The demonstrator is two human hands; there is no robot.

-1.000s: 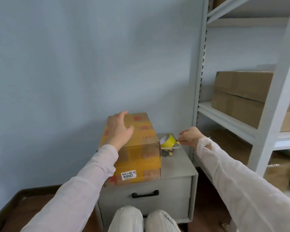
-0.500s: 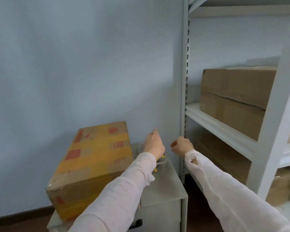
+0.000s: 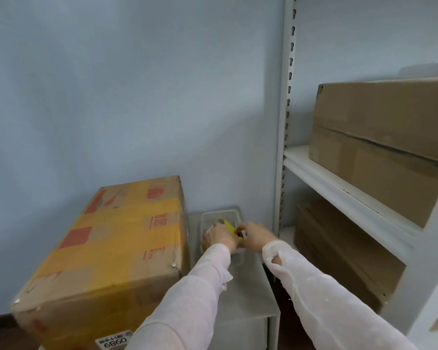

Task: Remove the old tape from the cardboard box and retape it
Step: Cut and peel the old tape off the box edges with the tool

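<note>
The left hand (image 3: 218,238) curls round one yellow tape roll (image 3: 228,226), and the right hand (image 3: 255,237) meets it from the other side, its fingertips seemingly pinching the roll's edge, though blur hides the exact grip. Both hands work over a single clear tray (image 3: 221,212), and the roll is held just above or inside it; a small dark item shows between the hands, too blurred to name.

The tray stands at the back of a grey cabinet (image 3: 249,289). One box (image 3: 116,251) sits on the cabinet's left side, just beside the tray, with broad yellow strips (image 3: 137,210) across its top and a label (image 3: 114,343) reading 6860 on its front. To the right stands a white rack (image 3: 286,147); brown cartons (image 3: 390,137) sit on two of its shelves.

Half a second ago the right hand hung apart near the rack post while the left reached the tray alone; a second ago the left lay on the box.
</note>
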